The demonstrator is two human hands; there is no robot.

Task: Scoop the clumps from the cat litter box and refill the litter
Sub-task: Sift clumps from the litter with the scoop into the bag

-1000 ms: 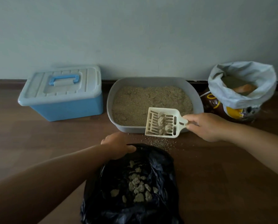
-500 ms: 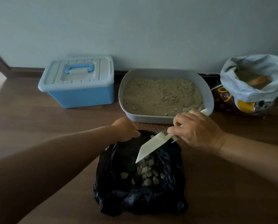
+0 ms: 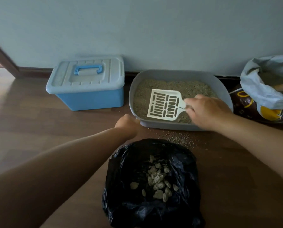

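Right hand (image 3: 206, 111): scoop (image 3: 164, 105) handle gripped, above litter box (image 3: 162, 126).
Left hand (image 3: 126, 124): curled, frame centre; grip undetermined.

White slotted scoop (image 3: 164, 105); grey litter box (image 3: 223, 89); black bag (image 3: 121, 203); blue bin (image 3: 89, 100), grey lid (image 3: 63, 79).

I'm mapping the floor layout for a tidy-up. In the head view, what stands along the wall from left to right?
blue storage box → grey litter box → open litter bag

litter box (image 3: 162, 125): open above | storage bin (image 3: 88, 89) near left | litter sack (image 3: 261, 96) beside right | trash bag (image 3: 126, 203) in front
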